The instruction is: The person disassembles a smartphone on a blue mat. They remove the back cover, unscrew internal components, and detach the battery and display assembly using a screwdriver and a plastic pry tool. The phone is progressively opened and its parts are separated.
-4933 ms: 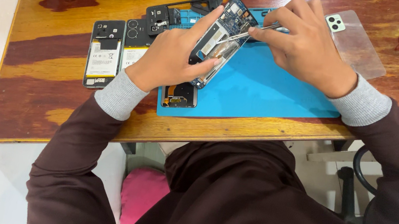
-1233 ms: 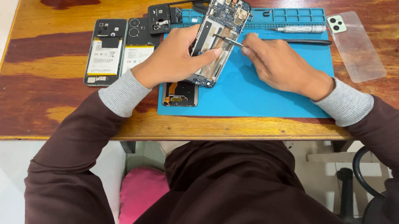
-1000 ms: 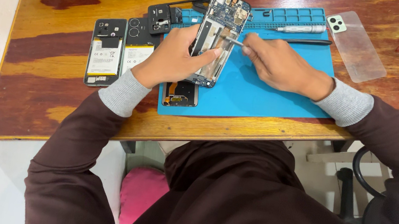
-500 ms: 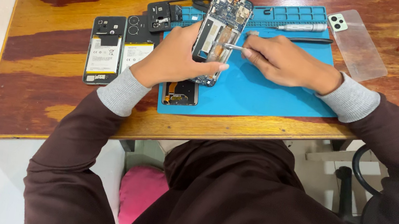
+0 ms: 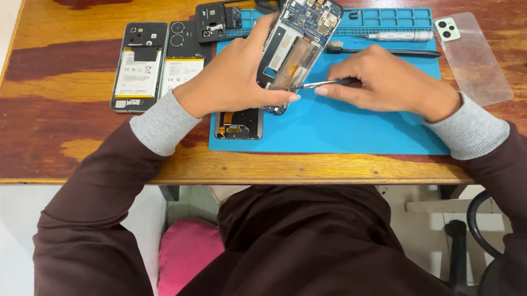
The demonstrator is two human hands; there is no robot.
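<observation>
Now the opened smartphone with its back cover off and blue circuit board exposed stands tilted above the blue rubber repair mat, propped off the surface by the left hand, whose fingers wrap its left edge while the thumb presses near the lower middle. Right hand pinches a pair of thin metal tweezers; tips sit at the phone's lower middle section, touching or just off the thumb, cannot tell which.

Change over the last second: the tweezers have dropped from the upper board area, near the camera end, to the lower middle part. The phone has stayed raised in the same grip. Judgement: the work has moved on from the top of the board to a part further down, probably a connector or a cable, though too small to tell.

Around it: a silver-tipped screwdriver and a dark slim pry tool lie along the mat's tray section. A clear phone case with camera cutout rests to the right on the wooden table. Two opened dark phones with batteries showing lie left of the mat; a small dark phone part sits below the left wrist.
</observation>
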